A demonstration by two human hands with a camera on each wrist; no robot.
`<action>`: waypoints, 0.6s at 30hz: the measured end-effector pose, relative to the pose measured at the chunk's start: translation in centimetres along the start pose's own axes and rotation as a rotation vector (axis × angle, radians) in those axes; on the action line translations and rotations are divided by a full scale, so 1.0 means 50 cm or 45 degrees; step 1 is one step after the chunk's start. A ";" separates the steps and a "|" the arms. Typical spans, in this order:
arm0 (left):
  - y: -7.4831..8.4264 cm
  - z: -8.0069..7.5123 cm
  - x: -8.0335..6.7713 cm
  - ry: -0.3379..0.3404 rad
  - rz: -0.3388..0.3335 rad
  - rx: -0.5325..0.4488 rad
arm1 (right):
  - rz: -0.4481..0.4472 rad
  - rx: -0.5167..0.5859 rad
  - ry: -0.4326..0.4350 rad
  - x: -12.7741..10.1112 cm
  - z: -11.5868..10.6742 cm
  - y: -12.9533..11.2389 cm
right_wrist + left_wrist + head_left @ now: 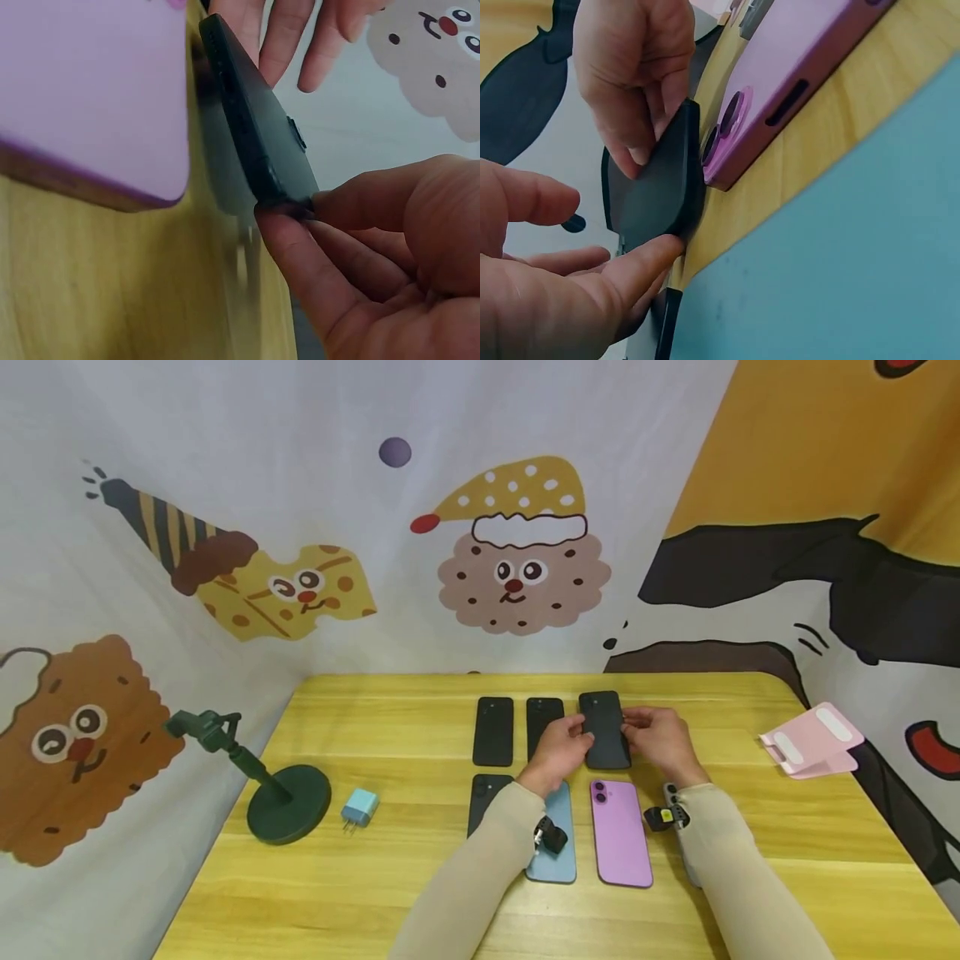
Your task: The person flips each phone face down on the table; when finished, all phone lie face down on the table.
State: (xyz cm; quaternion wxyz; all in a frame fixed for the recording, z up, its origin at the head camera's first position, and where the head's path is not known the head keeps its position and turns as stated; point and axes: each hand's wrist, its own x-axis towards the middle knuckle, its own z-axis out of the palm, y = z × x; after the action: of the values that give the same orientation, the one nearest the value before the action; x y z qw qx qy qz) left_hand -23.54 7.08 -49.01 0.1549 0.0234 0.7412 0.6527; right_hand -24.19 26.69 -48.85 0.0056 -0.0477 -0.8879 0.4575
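Matte black slab phone (604, 728), rounded corners, pinched at its edges by both hands: left (558, 750), right (660, 739).

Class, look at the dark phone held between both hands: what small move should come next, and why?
Probably lower the dark phone flat onto the table. Both the left hand and right hand pinch its edges, the wrist views show it tilted up off the wood, and it sits in line with the two black phones beside it.
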 end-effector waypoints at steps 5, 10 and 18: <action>0.008 0.001 -0.004 -0.057 -0.024 0.034 | 0.005 -0.110 0.008 0.002 0.005 0.005; 0.009 0.002 -0.008 -0.080 -0.026 0.050 | -0.022 -0.221 0.042 0.001 0.008 0.006; 0.007 0.007 -0.013 -0.072 -0.008 0.078 | 0.005 -0.209 0.050 -0.003 0.009 0.003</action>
State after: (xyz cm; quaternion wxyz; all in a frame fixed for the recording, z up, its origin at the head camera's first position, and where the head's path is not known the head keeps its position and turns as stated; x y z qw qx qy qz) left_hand -22.90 7.30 -48.58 0.1770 0.0444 0.7563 0.6283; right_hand -24.07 26.39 -49.21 0.0183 -0.0588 -0.9220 0.3822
